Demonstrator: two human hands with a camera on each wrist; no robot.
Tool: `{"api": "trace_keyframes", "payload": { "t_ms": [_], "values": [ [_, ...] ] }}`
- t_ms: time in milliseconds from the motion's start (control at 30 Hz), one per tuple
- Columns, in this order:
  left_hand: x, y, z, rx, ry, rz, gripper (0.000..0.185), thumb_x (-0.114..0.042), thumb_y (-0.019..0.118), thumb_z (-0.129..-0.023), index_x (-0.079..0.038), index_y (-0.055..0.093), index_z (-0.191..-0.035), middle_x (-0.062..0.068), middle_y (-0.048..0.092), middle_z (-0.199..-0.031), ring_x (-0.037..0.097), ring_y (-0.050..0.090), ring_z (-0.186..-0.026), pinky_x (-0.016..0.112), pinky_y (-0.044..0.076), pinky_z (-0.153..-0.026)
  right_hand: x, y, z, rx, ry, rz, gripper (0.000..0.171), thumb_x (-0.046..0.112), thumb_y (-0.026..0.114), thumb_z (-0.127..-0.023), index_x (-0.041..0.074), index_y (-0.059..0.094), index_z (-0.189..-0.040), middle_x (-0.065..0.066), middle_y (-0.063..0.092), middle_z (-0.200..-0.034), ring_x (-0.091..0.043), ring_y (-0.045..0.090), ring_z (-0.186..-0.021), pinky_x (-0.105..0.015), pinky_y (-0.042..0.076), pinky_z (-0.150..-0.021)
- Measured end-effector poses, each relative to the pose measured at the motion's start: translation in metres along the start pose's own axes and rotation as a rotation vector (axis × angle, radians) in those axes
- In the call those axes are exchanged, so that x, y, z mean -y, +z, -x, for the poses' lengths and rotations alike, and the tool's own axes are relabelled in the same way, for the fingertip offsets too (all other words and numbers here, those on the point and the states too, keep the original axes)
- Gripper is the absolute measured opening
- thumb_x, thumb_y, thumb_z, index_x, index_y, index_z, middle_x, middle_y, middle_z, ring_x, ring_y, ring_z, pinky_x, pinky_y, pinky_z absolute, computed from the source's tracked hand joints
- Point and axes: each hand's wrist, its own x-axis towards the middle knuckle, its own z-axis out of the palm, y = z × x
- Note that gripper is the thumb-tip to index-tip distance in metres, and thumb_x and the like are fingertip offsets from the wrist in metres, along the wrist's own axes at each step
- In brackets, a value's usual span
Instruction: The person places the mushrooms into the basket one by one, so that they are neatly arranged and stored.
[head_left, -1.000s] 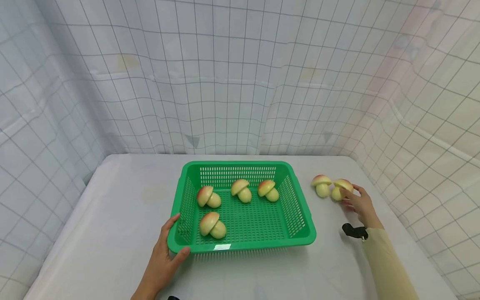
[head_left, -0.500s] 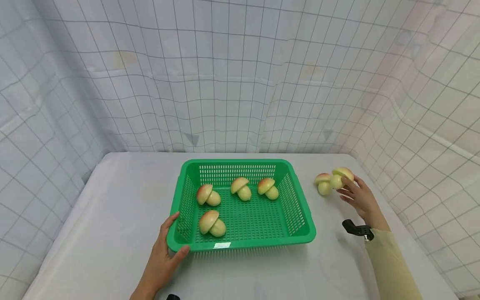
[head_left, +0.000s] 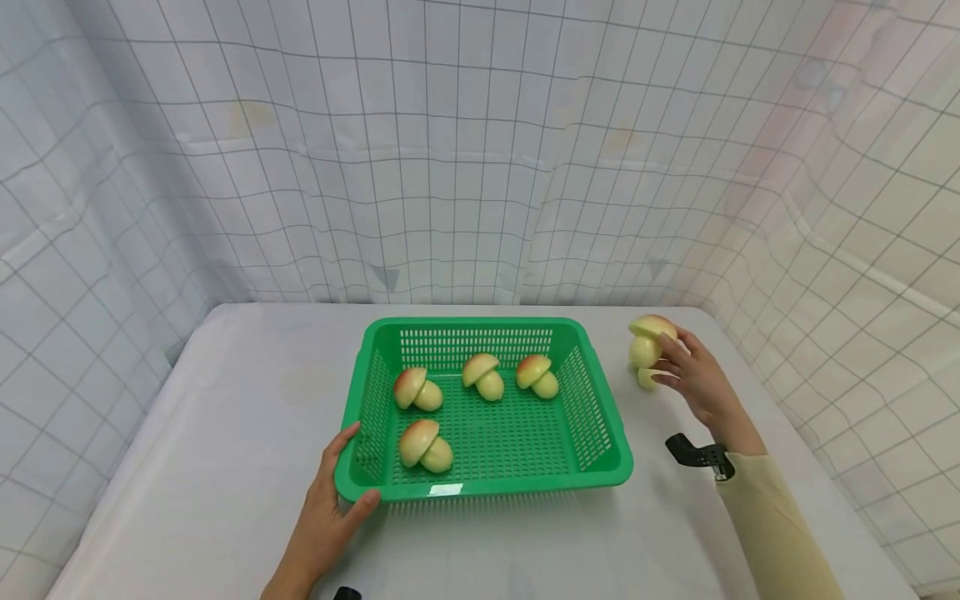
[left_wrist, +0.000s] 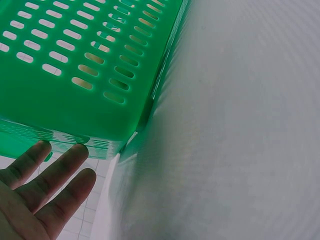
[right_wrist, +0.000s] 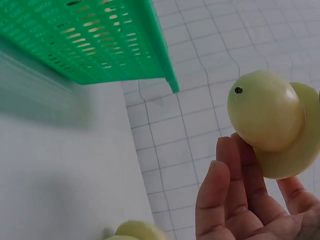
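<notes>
A green slotted basket stands mid-table with several toy mushrooms inside. My left hand rests on its front left corner, thumb on the rim and fingers straight along the side; the left wrist view shows those fingers flat against the basket. My right hand pinches a yellow-green mushroom held above the table, right of the basket. In the right wrist view that mushroom sits at my fingertips. A second mushroom lies on the table, partly hidden behind my hand.
The white table is enclosed by a grid-patterned curtain at the back and both sides. A black camera mount sits on my right wrist. The loose mushroom and basket also show in the right wrist view.
My right hand has lifted one mushroom off the table and carried it up and left, nearer the basket. The other mushroom stayed put. My left hand has not moved.
</notes>
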Motion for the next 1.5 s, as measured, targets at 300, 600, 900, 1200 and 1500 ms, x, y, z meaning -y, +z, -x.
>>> {"api": "trace_keyframes", "payload": {
  "t_ms": [300, 600, 900, 1200, 1500],
  "values": [
    [0.0, 0.0, -0.001, -0.001, 0.008, 0.016, 0.082, -0.016, 0.067, -0.084, -0.035, 0.021, -0.149, 0.011, 0.028, -0.149, 0.031, 0.03, -0.132, 0.058, 0.03, -0.096, 0.016, 0.029, 0.002, 0.067, -0.053, 0.178, 0.043, 0.024, 0.053, -0.099, 0.012, 0.038, -0.137, -0.004, 0.061, -0.1, -0.015, 0.059, -0.087, -0.028, 0.05, -0.074],
    [0.0, -0.001, -0.001, 0.003, 0.001, -0.005, 0.083, -0.016, 0.068, -0.084, -0.035, 0.02, -0.15, 0.009, 0.028, -0.149, 0.029, 0.031, -0.132, 0.055, 0.031, -0.096, 0.029, 0.059, 0.004, 0.222, -0.076, 0.382, 0.047, 0.025, 0.063, -0.093, 0.015, 0.047, -0.136, -0.011, 0.062, -0.112, -0.025, 0.059, -0.095, -0.041, 0.047, -0.081],
    [0.0, 0.0, 0.002, -0.003, 0.0, -0.02, 0.083, -0.016, 0.068, -0.083, -0.034, 0.021, -0.149, 0.009, 0.029, -0.149, 0.027, 0.031, -0.131, 0.051, 0.032, -0.097, 0.04, 0.087, 0.003, 0.379, -0.026, 0.479, 0.048, 0.032, 0.067, -0.089, 0.028, 0.049, -0.133, -0.007, 0.062, -0.118, -0.024, 0.058, -0.107, -0.048, 0.037, -0.095],
    [-0.001, 0.0, 0.002, 0.002, -0.007, -0.034, 0.083, -0.017, 0.068, -0.084, -0.035, 0.02, -0.15, 0.006, 0.029, -0.149, 0.02, 0.031, -0.131, 0.038, 0.033, -0.097, 0.04, 0.107, -0.005, 0.492, -0.027, 0.518, 0.05, 0.032, 0.072, -0.085, 0.025, 0.051, -0.13, -0.005, 0.066, -0.111, -0.023, 0.061, -0.102, -0.044, 0.042, -0.091],
    [-0.002, 0.0, 0.0, -0.009, -0.001, -0.035, 0.084, -0.016, 0.069, -0.083, -0.034, 0.021, -0.15, 0.007, 0.03, -0.149, 0.021, 0.032, -0.131, 0.045, 0.032, -0.097, 0.035, 0.122, -0.009, 0.585, -0.005, 0.522, 0.051, 0.029, 0.073, -0.085, 0.022, 0.049, -0.13, -0.006, 0.066, -0.109, -0.023, 0.062, -0.101, -0.043, 0.044, -0.089]
  ]
}}
